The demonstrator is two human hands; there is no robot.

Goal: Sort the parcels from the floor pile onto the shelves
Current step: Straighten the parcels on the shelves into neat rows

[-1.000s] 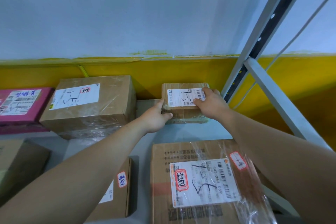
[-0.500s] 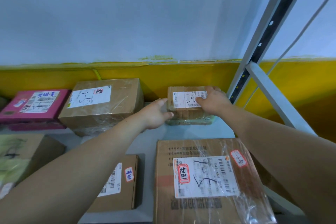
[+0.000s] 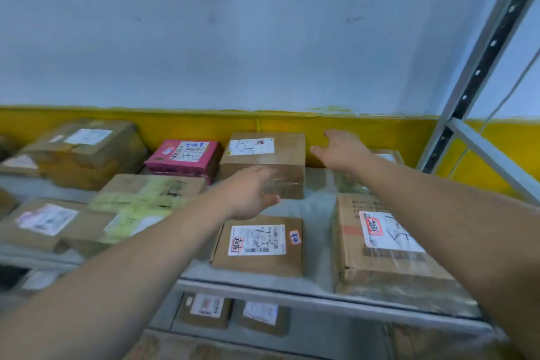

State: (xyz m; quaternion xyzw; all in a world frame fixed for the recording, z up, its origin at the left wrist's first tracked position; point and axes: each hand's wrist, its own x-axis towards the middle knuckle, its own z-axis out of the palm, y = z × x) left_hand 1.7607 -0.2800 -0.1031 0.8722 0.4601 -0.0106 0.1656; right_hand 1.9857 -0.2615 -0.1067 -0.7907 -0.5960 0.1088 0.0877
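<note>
Both bare arms reach forward over the grey shelf (image 3: 306, 207), and neither hand holds anything. The right hand (image 3: 343, 152) is up near the back of the shelf in front of the yellow band of the wall (image 3: 380, 131), with its fingers spread wide and the thumb pointing left toward the taped brown box (image 3: 263, 166). The small parcel (image 3: 387, 156) lies at the back right of the shelf, close to the yellow band and beside the shelf post (image 3: 482, 61). It sits just to the right of the right wrist, and the forearm hides most of it, so only its top edge and a patch of white label show. None of the fingers is on it; they fan out to its left. The left hand (image 3: 248, 196) is lower and nearer, with its fingers straight and loosely together. They overlap the shiny lower front corner of the taped brown box, but the blur leaves it unclear whether they touch it. A pink box (image 3: 184, 155) stands left of that brown box. A flat box with a white label (image 3: 260, 245) lies near the shelf's front edge below the left hand. A large box wrapped in clear film (image 3: 388, 242) lies under the right forearm. Farther left are a box with pale green tape (image 3: 146, 199) and other blurred cartons. Two more labelled parcels (image 3: 207, 310) show on the level below.
</note>
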